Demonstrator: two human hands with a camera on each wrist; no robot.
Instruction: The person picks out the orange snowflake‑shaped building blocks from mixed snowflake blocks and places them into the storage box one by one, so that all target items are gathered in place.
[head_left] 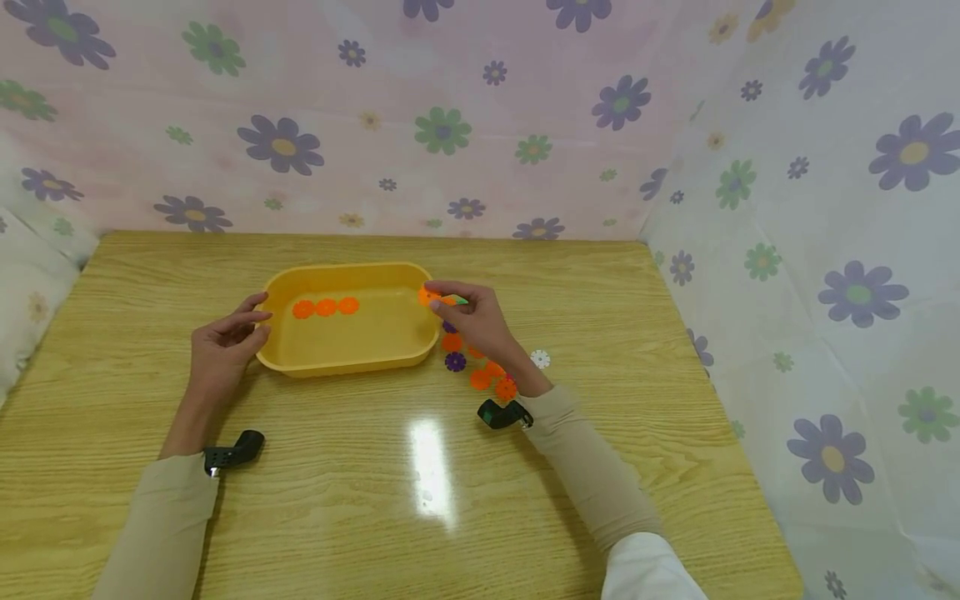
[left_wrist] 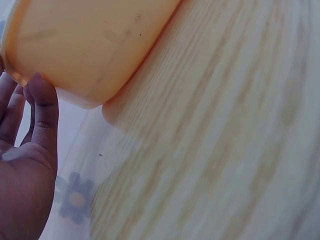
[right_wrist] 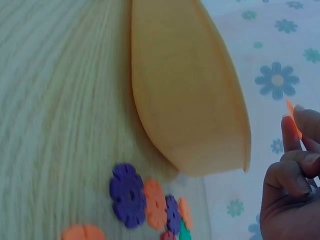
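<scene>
A yellow plastic basin (head_left: pixel 352 367) sits on the table, with three orange notched discs (head_left: pixel 326 308) in a row inside it. At its left end my left hand (head_left: pixel 225 346) holds the rim between thumb and fingers; the left wrist view shows the thumb (left_wrist: pixel 44 100) against the outer wall. Over the right end of the rim, my right hand (head_left: pixel 480 321) pinches an orange snowflake-shaped disc (head_left: pixel 427 296) between thumb and forefinger. In the right wrist view that disc (right_wrist: pixel 291 112) appears edge-on, above the basin's rim.
Right of the basin lies a loose group of discs, including a purple disc (head_left: pixel 455 362), orange discs (head_left: pixel 480 380) and a white disc (head_left: pixel 540 359). My right forearm partly covers the group. A flower-patterned cloth (head_left: pixel 442 183) hangs behind the wooden table (head_left: pixel 337 500).
</scene>
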